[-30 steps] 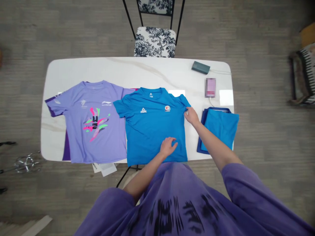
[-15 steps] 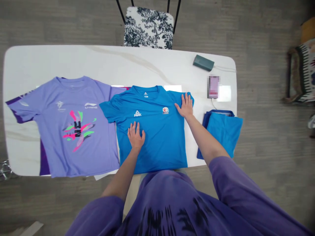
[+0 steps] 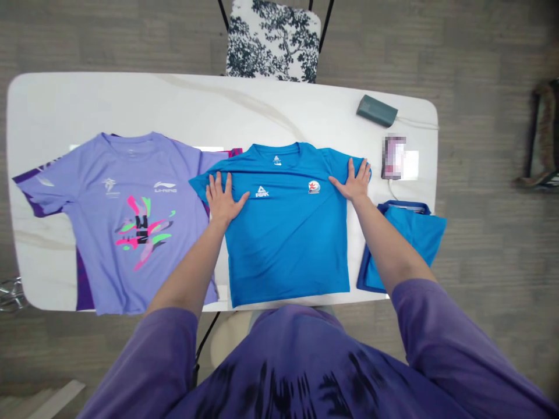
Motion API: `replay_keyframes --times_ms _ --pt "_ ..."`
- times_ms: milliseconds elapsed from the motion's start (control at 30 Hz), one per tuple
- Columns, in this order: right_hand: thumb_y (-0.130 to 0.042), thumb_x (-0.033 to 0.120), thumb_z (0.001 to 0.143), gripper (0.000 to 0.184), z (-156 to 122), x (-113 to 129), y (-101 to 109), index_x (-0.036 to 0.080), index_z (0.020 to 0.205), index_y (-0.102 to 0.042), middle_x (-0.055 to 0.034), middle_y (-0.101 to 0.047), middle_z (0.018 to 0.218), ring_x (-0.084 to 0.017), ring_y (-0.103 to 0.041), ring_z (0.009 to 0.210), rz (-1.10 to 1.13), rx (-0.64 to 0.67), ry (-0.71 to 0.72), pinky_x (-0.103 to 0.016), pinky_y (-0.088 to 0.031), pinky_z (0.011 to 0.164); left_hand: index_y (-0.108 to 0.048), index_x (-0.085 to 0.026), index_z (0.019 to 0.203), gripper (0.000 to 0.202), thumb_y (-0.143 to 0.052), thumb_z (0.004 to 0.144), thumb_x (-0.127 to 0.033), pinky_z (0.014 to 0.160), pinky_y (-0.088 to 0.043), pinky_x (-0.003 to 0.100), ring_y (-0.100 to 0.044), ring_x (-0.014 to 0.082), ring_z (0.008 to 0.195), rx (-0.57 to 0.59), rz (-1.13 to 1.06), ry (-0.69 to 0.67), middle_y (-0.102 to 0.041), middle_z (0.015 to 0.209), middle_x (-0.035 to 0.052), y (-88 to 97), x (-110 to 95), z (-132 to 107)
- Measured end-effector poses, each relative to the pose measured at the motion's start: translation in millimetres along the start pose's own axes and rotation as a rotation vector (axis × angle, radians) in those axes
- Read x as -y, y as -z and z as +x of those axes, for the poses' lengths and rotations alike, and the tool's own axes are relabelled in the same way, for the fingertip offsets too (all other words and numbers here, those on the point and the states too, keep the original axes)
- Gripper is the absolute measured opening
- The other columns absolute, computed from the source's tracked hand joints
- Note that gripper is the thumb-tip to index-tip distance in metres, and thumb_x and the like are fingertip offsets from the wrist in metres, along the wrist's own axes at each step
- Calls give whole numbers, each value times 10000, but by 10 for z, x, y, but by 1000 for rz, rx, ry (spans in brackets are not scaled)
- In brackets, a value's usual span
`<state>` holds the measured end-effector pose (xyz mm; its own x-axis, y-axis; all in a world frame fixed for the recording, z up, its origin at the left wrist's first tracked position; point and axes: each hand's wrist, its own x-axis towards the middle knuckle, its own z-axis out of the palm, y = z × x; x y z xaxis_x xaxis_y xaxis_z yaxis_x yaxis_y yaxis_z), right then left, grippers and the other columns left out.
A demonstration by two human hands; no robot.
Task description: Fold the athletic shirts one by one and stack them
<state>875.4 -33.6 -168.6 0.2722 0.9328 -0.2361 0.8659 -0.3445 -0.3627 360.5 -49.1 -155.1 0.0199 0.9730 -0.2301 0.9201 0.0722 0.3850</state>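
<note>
A blue T-shirt (image 3: 288, 238) with white chest logos lies spread face up in front of me, its collar away from me. My left hand (image 3: 222, 199) rests on its left sleeve and shoulder, fingers spread. On the opposite sleeve lies my right hand (image 3: 354, 183), also flat with fingers apart. A lilac T-shirt (image 3: 100, 233) with a colourful print is laid out to the left, over a darker purple garment (image 3: 84, 285). The blue shirt's left sleeve overlaps the lilac one's right sleeve.
To the right is a folded blue garment (image 3: 413, 238) with a dark blue edge. Behind it on the white table (image 3: 131, 99) lie a blurred-out phone (image 3: 393, 158) and a grey-green power bank (image 3: 377, 110) with a white cable. A patterned chair (image 3: 273, 41) stands beyond the far edge.
My left hand has moved from the middle of the blue shirt up and left to its sleeve, its fingers spreading. The right hand stays on the other sleeve. The view has shifted slightly.
</note>
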Motion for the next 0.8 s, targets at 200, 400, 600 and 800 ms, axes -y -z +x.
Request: replay_keyframes --times_ms 200,400,600,800 --pt "-673 753 1072 1083 -610 255 112 89 1839 -293 -202 59 1962 -412 74 1836 8 -65 159 -711 -15 1477 -261 -132 1874 1248 -762 956 -812 1455 69 685 98 424 1823 35 21 -66 1 1969 177 195 -82 344" --pt "-606 691 1026 1009 -3019 77 -148 514 1877 -94 67 -58 1953 -366 -120 1793 31 302 106 -731 -238 1477 -261 -171 1881 970 -590 1101 -644 1492 -111 667 -8 404 1828 130 -36 -124 -125 1959 167 -68 -158 -1371" --pt "-637 743 944 1081 -4485 -371 -415 802 1707 126 250 -61 1862 -397 -318 1704 90 324 23 -782 -401 1385 -218 -642 1828 995 -702 961 -704 1494 -284 661 -276 386 1770 296 -119 34 -415 1857 -49 -599 59 -3623" --pt "-613 708 1018 1052 -3339 50 -278 641 1819 65 164 -87 1917 -389 -220 1767 125 214 137 -747 -260 1473 -313 -264 1871 877 -552 1096 -597 1509 -212 631 -145 366 1820 154 -127 -2 -273 1929 122 -506 -177 -2702"
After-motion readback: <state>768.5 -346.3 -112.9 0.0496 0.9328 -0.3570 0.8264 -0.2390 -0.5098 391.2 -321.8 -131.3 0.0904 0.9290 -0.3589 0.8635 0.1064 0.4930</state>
